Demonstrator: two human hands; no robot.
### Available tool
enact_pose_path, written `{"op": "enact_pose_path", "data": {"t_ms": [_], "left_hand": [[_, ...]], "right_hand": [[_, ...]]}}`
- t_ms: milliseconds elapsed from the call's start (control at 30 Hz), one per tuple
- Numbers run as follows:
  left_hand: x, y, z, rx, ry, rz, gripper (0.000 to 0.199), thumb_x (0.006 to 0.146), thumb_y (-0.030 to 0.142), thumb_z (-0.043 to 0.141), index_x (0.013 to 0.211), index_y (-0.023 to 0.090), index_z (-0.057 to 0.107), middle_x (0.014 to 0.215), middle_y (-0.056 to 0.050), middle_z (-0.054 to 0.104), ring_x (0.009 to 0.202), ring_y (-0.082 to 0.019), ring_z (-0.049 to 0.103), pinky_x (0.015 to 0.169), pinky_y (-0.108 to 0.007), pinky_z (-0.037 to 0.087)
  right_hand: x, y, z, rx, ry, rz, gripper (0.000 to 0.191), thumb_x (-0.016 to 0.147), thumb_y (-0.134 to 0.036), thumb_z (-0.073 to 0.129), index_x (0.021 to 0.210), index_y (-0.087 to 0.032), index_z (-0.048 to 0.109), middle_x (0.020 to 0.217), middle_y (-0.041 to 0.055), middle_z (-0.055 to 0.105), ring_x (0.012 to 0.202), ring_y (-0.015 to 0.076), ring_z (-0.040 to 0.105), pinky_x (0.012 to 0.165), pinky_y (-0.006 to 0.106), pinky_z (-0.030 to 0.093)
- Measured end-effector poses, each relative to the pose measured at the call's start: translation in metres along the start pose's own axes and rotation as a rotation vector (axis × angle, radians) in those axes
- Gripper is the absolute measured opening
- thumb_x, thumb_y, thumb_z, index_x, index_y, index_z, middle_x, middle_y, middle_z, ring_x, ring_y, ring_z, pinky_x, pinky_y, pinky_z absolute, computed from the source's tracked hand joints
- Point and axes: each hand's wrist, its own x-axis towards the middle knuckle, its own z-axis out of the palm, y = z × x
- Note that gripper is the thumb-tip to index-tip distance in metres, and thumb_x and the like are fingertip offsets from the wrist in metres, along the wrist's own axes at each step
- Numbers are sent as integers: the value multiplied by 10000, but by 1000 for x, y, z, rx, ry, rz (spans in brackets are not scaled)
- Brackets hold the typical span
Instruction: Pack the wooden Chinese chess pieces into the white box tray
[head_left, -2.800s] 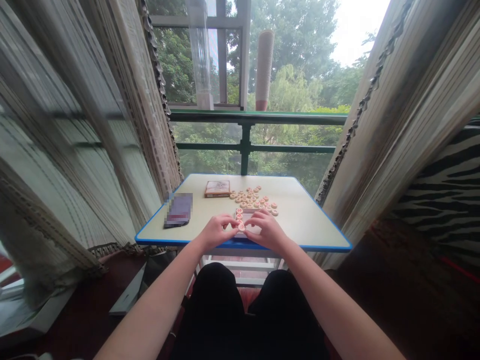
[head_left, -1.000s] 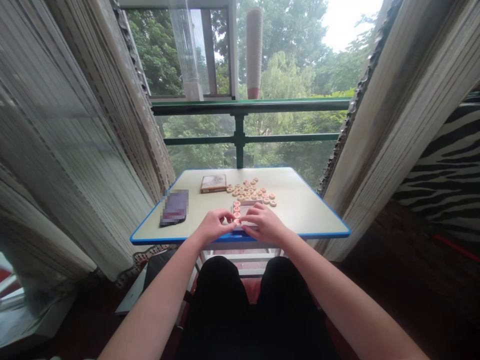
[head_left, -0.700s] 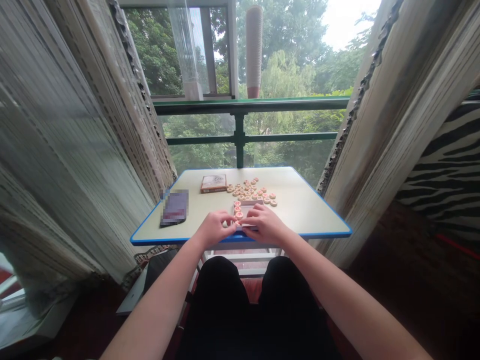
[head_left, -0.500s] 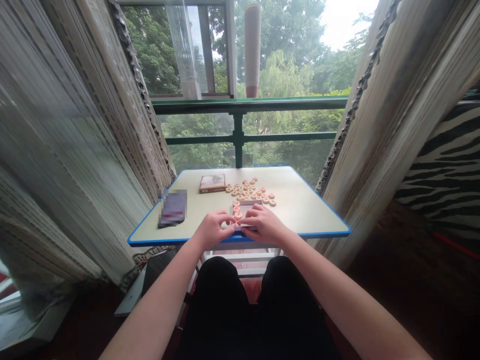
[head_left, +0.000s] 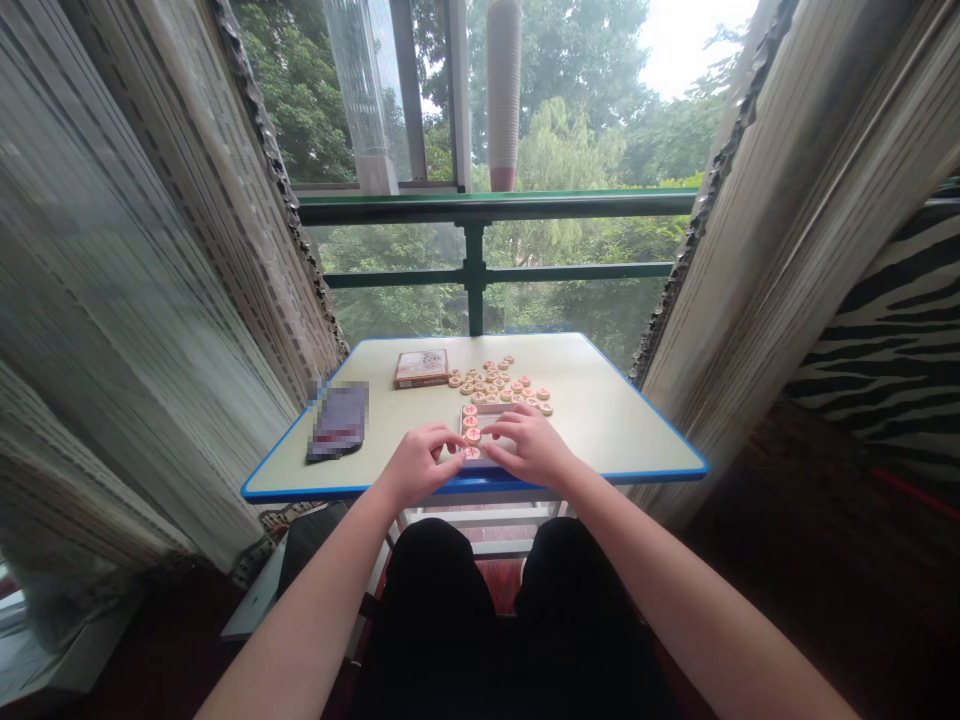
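Left hand, right hand half curled, hold unclear; four tan wooden discs lined between, loose discs left beyond

The one camera sits on my head, facing forward and down, close above my left hand and right hand, across the table to the far railing.

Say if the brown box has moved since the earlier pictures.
No. The brown box sits the same against the table's far-left corner; the view shifted.
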Motion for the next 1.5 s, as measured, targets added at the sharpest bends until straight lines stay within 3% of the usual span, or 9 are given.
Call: {"op": "enact_pose_path", "data": {"t_ms": [100,300,567,767,1000,1500], "left_hand": [[0,0,1,-12,-26,11,208,768,305,546,842,175,691,770,-27,616,550,-87,460,571,-223,396],[4,-7,3,16,29,-52,268,763,299,541,975,185,659,701,-3,592,583,-106,477,588,-219,403],[6,-9,4,28,6,-45,262,777,287,530,972,184,672,718,-15,604,660,-130,529,670,-245,424],[5,-7,2,38,24,-50,290,790,299,514,1013,178,655,730,-17,606,633,-122,510,640,-238,420],[2,-3,0,-3,-27,10,192,798,282,520,811,181,682,754,-23,618,655,-118,520,651,-233,420],[2,-2,0,-3,-75,20,177,787,270,529,751,166,667,681,-16,604,586,-101,491,578,-221,390]], "right_hand": [[0,-1,-1,3,-15,2,242,828,-371,535,944,-216,680,876,50,672,820,183,518,827,366,380],[1,0,-2,27,-33,-31,264,836,-357,527,1020,-227,663,927,56,671,835,187,513,823,365,381],[2,2,-1,45,-64,-36,274,846,-368,513,1035,-232,659,911,52,653,830,185,496,831,364,373],[2,2,-2,57,-48,-35,281,846,-385,515,1044,-234,644,897,56,628,858,185,488,836,355,379],[0,-1,-6,72,-77,-69,228,838,-352,515,824,-221,701,784,50,601,767,179,454,782,357,380],[0,2,-7,123,-107,-108,197,830,-323,535,849,-245,714,774,39,603,755,167,438,763,334,385]]}}
